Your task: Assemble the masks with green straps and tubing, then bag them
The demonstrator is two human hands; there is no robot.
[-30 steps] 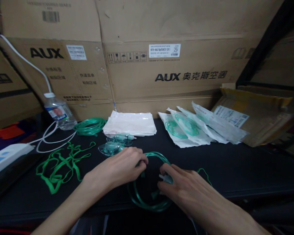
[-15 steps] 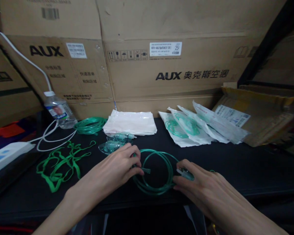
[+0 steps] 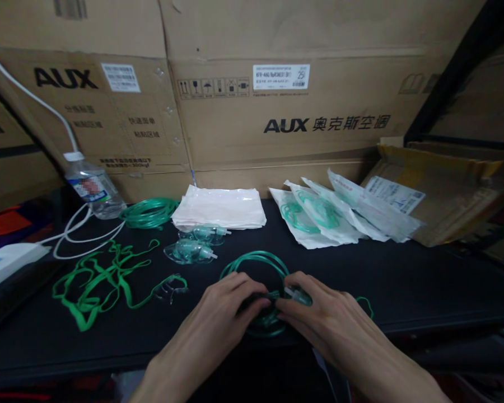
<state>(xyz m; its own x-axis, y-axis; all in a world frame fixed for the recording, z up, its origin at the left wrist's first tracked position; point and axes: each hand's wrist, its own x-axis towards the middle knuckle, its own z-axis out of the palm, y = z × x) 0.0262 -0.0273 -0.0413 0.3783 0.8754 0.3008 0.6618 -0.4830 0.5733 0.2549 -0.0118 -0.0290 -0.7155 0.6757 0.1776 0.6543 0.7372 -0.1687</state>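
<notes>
My left hand (image 3: 231, 308) is closed in a pinch on the end of the green tubing (image 3: 256, 256), which lies in a loose coil on the dark table. Opposite it, my right hand (image 3: 331, 308) grips a translucent green oxygen mask (image 3: 301, 296) with a pale connector pointing left. The tube end and the connector are close together between my fingertips; whether they touch I cannot tell. Most of the mask is hidden under my right hand, and a bit of green strap (image 3: 366, 305) shows beyond it.
Behind my left hand lie two more oxygen masks (image 3: 188, 252). Green elastic straps (image 3: 126, 288) are tangled at left, near a tubing coil (image 3: 149, 212) and a water bottle (image 3: 94, 187). White pouches (image 3: 222, 208) are stacked at the back; filled pouches (image 3: 319, 221) lean against a carton (image 3: 441, 196).
My left hand has moved right with the tube end, up to the mask's connector. My right hand has shifted slightly left. A clear piece on a strap is uncovered at left.
</notes>
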